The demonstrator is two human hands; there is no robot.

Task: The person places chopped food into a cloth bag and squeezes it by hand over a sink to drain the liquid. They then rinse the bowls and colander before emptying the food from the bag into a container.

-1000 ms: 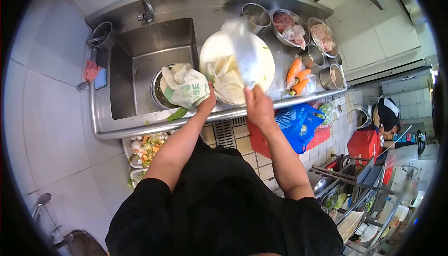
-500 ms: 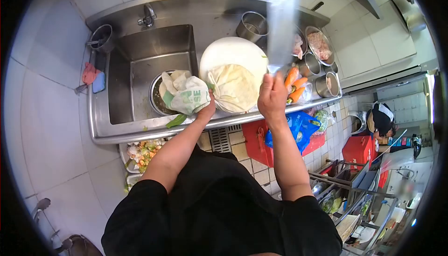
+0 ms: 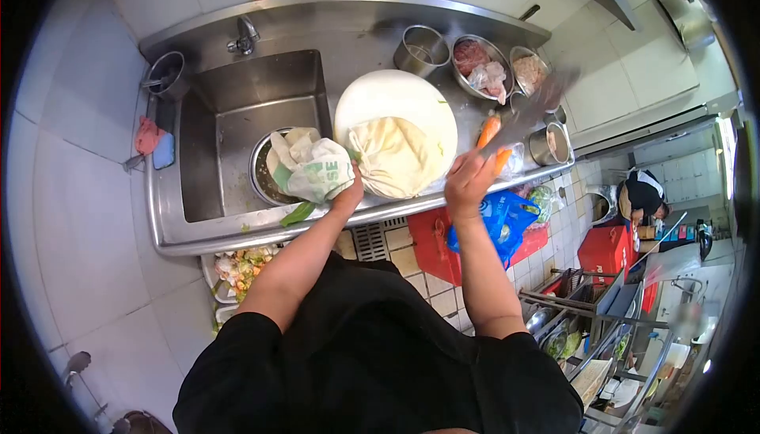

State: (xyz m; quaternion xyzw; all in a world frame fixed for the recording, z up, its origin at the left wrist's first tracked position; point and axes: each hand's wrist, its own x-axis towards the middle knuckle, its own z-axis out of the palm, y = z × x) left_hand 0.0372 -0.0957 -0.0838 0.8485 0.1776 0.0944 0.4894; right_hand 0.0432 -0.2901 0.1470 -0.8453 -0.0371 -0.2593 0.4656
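The right hand point(image 3: 467, 181) is closed around the handle of a big flat blade point(image 3: 524, 111), which is blurry but looks hard and heavy, so the handle is the safe part to hold. The left hand point(image 3: 348, 190) touches the thin, floppy bag point(image 3: 318, 170) next to the cloth bundle point(image 3: 396, 159), but I cannot tell if its hidden fingers are shut. The bundle sits on the round white board point(image 3: 402, 92) on the tabletop point(image 3: 360, 58); it looks soft and may squash or slide, so the bunched side is good to hold.
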